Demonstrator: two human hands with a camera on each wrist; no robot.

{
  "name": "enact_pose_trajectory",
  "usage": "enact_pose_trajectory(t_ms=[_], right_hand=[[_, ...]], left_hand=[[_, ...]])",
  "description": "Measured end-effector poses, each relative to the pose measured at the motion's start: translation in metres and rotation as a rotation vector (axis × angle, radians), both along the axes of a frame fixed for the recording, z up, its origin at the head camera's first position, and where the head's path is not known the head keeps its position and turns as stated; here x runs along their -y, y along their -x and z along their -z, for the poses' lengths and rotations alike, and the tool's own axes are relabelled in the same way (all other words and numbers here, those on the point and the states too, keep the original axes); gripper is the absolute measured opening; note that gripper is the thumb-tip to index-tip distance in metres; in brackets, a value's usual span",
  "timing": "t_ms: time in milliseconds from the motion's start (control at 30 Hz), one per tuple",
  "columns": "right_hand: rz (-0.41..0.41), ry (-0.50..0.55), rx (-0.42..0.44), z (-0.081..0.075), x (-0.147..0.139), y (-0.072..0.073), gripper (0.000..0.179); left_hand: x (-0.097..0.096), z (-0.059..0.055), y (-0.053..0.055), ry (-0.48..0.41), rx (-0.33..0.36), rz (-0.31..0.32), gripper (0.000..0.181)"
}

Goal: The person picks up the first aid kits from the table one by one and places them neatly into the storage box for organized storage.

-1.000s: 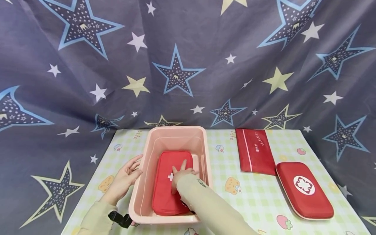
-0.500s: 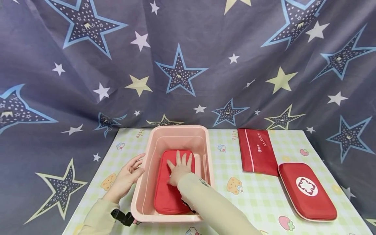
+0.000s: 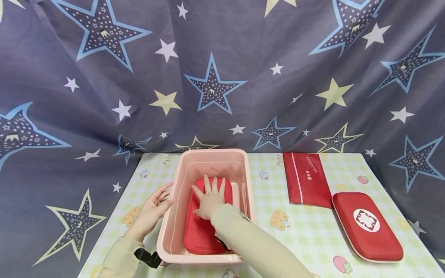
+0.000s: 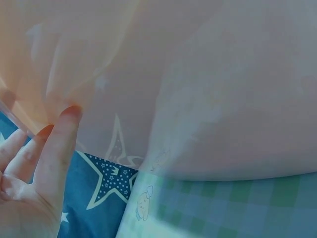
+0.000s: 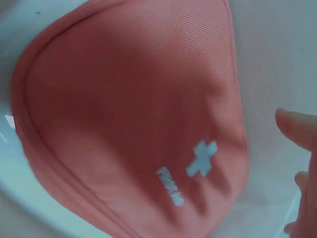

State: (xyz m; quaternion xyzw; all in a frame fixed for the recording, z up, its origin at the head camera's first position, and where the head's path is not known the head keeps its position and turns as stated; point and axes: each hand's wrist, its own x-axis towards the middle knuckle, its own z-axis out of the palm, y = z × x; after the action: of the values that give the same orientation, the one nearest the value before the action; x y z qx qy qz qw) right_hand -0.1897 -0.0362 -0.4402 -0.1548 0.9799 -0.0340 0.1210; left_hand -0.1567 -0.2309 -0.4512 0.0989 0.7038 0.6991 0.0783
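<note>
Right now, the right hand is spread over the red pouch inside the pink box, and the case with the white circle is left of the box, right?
Not quite: the head view shows the case right of the pink box, not left. The rest holds.

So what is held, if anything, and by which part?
Nothing: the left hand only touches the pink rectangular plastic bin along its side; the right hand is spread.

Free gap between pink bin (image 3: 198, 259) and red pouch (image 3: 306, 179), bin walls (image 3: 176, 216) as barrier
</note>
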Motion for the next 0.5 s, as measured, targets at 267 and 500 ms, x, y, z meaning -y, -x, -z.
enact_pose_trajectory(t_ms=[267, 500], right_hand=[[0.024, 0.036, -0.133, -0.02, -0.01, 0.007, 0.08], [0.022, 0.132, -0.208, -0.044, -0.018, 0.009, 0.075]], left_hand=[[-0.004, -0.001, 0.001, 0.01, 0.024, -0.028, 0.058], [-0.001, 0.001, 0.0, 0.014, 0.003, -0.042, 0.057]])
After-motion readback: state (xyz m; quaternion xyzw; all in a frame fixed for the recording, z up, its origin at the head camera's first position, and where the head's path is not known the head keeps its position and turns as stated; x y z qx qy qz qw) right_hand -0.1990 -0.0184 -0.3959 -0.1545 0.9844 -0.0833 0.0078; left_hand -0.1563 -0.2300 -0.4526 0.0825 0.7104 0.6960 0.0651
